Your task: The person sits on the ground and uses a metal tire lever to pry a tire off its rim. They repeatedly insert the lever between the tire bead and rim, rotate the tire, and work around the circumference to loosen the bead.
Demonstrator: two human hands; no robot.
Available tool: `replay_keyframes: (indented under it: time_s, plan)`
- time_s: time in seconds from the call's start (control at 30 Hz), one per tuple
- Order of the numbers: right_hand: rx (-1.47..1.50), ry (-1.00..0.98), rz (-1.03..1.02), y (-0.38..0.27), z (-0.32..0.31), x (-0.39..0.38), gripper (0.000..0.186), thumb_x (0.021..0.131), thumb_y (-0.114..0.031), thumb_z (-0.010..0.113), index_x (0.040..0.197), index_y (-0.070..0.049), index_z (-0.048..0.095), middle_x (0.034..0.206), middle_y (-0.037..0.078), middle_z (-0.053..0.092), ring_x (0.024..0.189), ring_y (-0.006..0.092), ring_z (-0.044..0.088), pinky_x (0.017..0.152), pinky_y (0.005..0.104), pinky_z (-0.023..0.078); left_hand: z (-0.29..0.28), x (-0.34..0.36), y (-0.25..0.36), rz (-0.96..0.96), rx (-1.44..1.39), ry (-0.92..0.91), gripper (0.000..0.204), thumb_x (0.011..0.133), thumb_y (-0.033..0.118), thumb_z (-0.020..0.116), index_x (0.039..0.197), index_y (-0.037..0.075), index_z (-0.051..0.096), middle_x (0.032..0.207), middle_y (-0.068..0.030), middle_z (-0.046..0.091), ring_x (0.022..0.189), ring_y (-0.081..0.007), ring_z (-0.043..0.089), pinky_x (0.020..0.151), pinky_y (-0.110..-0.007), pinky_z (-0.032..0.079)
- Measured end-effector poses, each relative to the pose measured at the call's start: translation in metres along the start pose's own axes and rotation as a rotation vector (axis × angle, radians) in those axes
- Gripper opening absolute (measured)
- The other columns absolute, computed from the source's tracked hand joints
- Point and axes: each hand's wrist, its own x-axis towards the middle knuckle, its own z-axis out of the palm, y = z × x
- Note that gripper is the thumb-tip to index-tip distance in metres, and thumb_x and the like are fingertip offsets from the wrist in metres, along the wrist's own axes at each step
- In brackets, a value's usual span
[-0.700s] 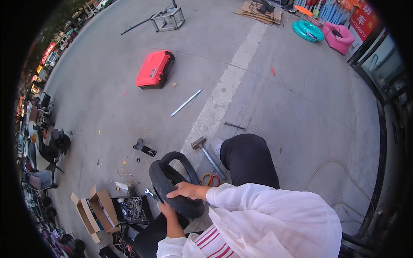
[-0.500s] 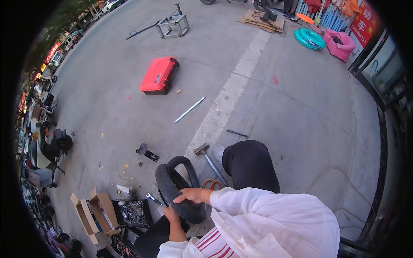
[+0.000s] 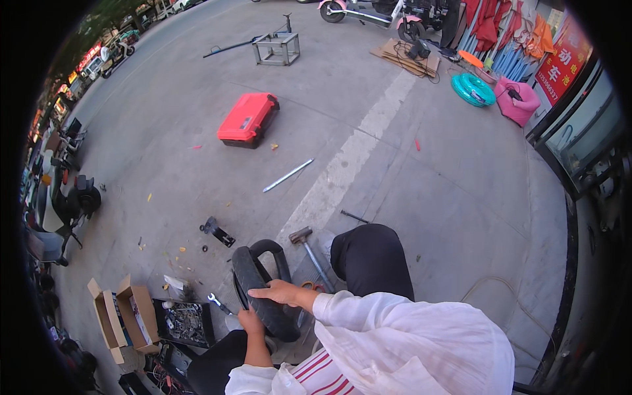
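Note:
My right hand [image 3: 280,293] grips the outer tread of a black tyre [image 3: 248,270], thumb across it. My left hand [image 3: 250,321] is closed at the tyre's lower left edge, its fingers partly hidden. A black inner-tube loop [image 3: 282,262] rises behind the tyre. An open-end wrench [image 3: 218,302] is just left of the tyre. A long-handled hammer [image 3: 311,255] and orange-handled scissors [image 3: 308,284] lie to the right, near my bent knee [image 3: 372,257].
Around me are open cardboard boxes [image 3: 135,316], a parts tray [image 3: 184,322], a black bracket [image 3: 217,230], metal bar [image 3: 288,175], red case [image 3: 245,120], metal frame [image 3: 276,49], coiled hose [image 3: 472,89] and parked scooters [image 3: 69,204]. A glass door [image 3: 569,141] stands at right.
The camera's view has shifted, bringing more of the distant scooters into the top of the picture. Both hands keep their grip, with the tyre only slightly shifted in the picture.

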Motion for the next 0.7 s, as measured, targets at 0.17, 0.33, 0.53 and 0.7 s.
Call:
replay_keyframes:
  time_s: [0.17, 0.33, 0.53, 0.7]
  plan:
    - [-0.079, 0.041, -0.057, -0.020, 0.006, -0.003, 0.066, 0.081, -0.046, 0.075, 0.106, 0.013, 0.064, 0.097, 0.016, 0.068, 0.085, 0.0220, 0.066, 0.078, 0.0320, 0.051, -0.002, 0.002, -0.021, 0.007, 0.014, 0.038, 0.047, 0.093, 0.035, 0.061, 0.077, -0.009, 0.059, 0.067, -0.0271, 0.061, 0.063, -0.0432, 0.061, 0.060, -0.049, 0.045]
    - [0.236, 0.120, -0.108, -0.011, 0.005, 0.002, 0.054, 0.081, -0.037, 0.078, 0.099, 0.012, 0.066, 0.091, 0.015, 0.068, 0.078, 0.0207, 0.067, 0.071, 0.0311, 0.053, -0.001, -0.010, 0.013, 0.005, 0.016, 0.015, 0.048, 0.093, 0.036, 0.061, 0.079, -0.009, 0.061, 0.068, -0.0272, 0.062, 0.063, -0.0431, 0.062, 0.060, -0.048, 0.046]
    - [0.360, 0.085, -0.043, -0.006, -0.002, 0.013, 0.048, 0.080, -0.032, 0.078, 0.099, 0.010, 0.066, 0.090, 0.016, 0.069, 0.076, 0.0217, 0.068, 0.069, 0.0327, 0.055, -0.012, -0.019, 0.046, -0.034, 0.036, -0.021, 0.044, 0.093, 0.034, 0.061, 0.082, -0.008, 0.064, 0.069, -0.0267, 0.063, 0.064, -0.0431, 0.062, 0.061, -0.048, 0.047]
    - [0.546, -0.057, 0.001, 0.004, -0.007, 0.018, 0.040, 0.082, -0.028, 0.076, 0.105, 0.003, 0.065, 0.094, 0.012, 0.069, 0.080, 0.0217, 0.067, 0.074, 0.0349, 0.055, -0.010, -0.016, 0.035, -0.049, 0.038, -0.083, 0.040, 0.094, 0.030, 0.060, 0.086, -0.008, 0.065, 0.072, -0.0266, 0.064, 0.067, -0.0425, 0.063, 0.063, -0.047, 0.047]
